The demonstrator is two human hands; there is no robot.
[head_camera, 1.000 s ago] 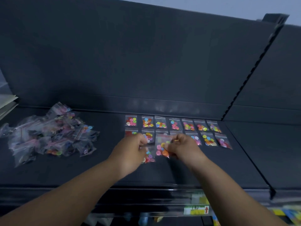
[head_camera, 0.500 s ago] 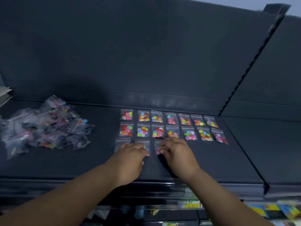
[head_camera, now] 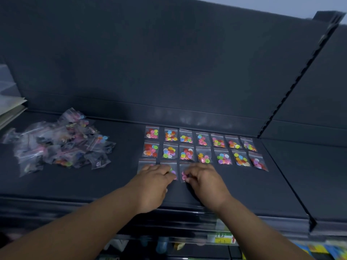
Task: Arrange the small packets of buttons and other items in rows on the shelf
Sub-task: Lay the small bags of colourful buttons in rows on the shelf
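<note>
On the shelf (head_camera: 244, 194) lie the packet rows (head_camera: 202, 147); the loose heap (head_camera: 56, 143) is at their nine o'clock, the left hand (head_camera: 152, 182) and right hand (head_camera: 204, 181) at six o'clock.

Bare forearms (head_camera: 75, 222), left hand (head_camera: 153, 183), right hand (head_camera: 205, 182)

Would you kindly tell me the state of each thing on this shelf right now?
Back row: seven packets, lying flat.
Middle row: seven packets, lying flat.
Front row: three packets, partly under hands.
Loose pile: heaped, unsorted.
Left hand: resting on front row.
Right hand: fingertips on third front packet, grip unclear.
</note>
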